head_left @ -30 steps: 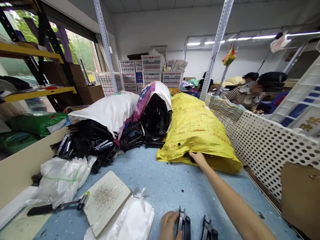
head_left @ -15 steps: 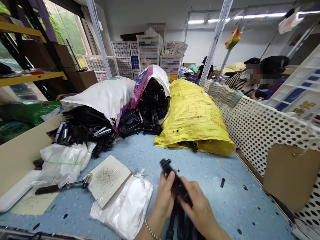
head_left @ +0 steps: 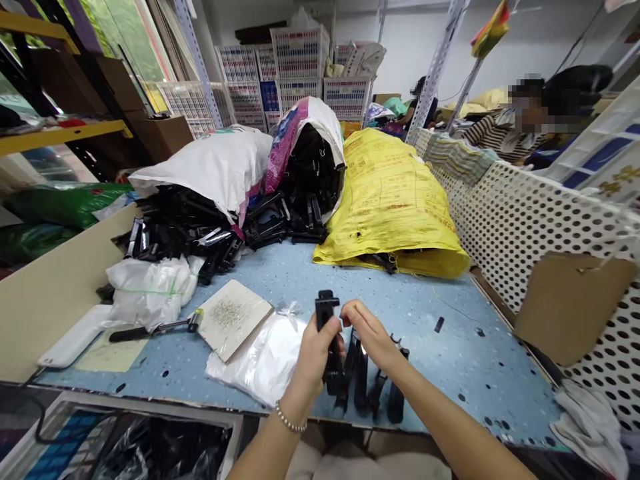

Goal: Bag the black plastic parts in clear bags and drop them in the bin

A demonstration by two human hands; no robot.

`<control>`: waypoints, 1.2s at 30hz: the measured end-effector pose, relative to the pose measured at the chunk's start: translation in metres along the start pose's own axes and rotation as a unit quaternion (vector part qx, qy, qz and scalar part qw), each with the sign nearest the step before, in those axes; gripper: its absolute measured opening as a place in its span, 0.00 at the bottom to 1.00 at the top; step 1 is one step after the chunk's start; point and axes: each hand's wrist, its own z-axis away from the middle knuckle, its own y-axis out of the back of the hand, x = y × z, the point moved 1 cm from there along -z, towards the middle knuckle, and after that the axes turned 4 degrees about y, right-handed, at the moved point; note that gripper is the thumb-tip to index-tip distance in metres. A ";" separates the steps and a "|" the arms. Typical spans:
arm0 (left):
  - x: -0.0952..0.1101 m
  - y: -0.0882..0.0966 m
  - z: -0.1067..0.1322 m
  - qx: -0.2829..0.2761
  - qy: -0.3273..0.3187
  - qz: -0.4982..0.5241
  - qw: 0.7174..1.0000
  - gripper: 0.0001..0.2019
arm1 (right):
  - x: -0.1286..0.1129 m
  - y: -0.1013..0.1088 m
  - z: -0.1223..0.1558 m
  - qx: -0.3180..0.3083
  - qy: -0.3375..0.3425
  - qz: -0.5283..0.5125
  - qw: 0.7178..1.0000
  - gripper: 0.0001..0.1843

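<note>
My left hand (head_left: 314,357) is wrapped round a long black plastic part (head_left: 327,308) with a stepped, clamp-like end, held upright over the table's near edge. Just right of that part is my right hand (head_left: 373,337), its fingers bent and pressed together with the tips close to the part's side. Whether anything small sits in those fingertips is hidden. Below the right hand, several similar black parts (head_left: 361,383) lie side by side on the blue table (head_left: 430,373). Left of my left hand lies a stack of white plastic bags (head_left: 263,353).
A hammer (head_left: 150,331) rests beside a pale square board (head_left: 233,317) and a bundle of clear bags (head_left: 150,283). White sacks (head_left: 205,160) spilling black parts and a yellow sack (head_left: 395,200) stand behind. A perforated white panel (head_left: 550,220) borders the right; a person (head_left: 505,133) sits beyond.
My right hand has come off the black part and is now beside it. The left hand keeps hold and has turned the part more upright. The view has tilted down.
</note>
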 end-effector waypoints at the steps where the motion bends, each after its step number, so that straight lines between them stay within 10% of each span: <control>1: 0.004 0.003 -0.002 0.008 -0.002 0.023 1.000 0.23 | -0.002 -0.002 0.008 -0.021 0.024 0.016 0.999 0.18; 5: 0.010 0.005 -0.007 0.006 0.025 0.080 0.996 0.28 | -0.007 -0.012 0.043 -0.051 0.191 0.177 0.964 0.15; 9: 0.001 0.009 -0.014 0.059 0.020 0.043 0.997 0.27 | 0.000 -0.019 0.048 -0.062 0.209 0.229 0.949 0.13; 13: -0.022 0.032 -0.030 0.136 -0.021 -0.048 0.989 0.26 | 0.032 0.004 -0.001 -0.129 0.046 0.272 0.953 0.12; 20: -0.082 0.041 -0.026 0.078 -0.053 -0.333 0.938 0.26 | 0.107 0.097 -0.104 0.053 -0.205 0.365 0.906 0.27; 27: -0.077 0.048 -0.027 0.070 -0.097 -0.337 0.934 0.27 | 0.103 0.121 -0.083 0.048 -0.281 0.293 0.913 0.27; 31: -0.053 0.030 -0.029 0.018 -0.075 -0.149 0.986 0.26 | 0.078 0.084 -0.004 -0.003 -0.311 -0.041 0.950 0.24; 33: -0.042 0.007 -0.026 -0.077 -0.022 -0.005 0.997 0.28 | 0.064 0.048 0.038 -0.052 -0.329 -0.345 0.878 0.29; 36: -0.030 -0.022 -0.019 -0.173 0.040 0.148 0.973 0.29 | 0.041 0.007 0.075 -0.139 -0.347 -0.471 0.799 0.37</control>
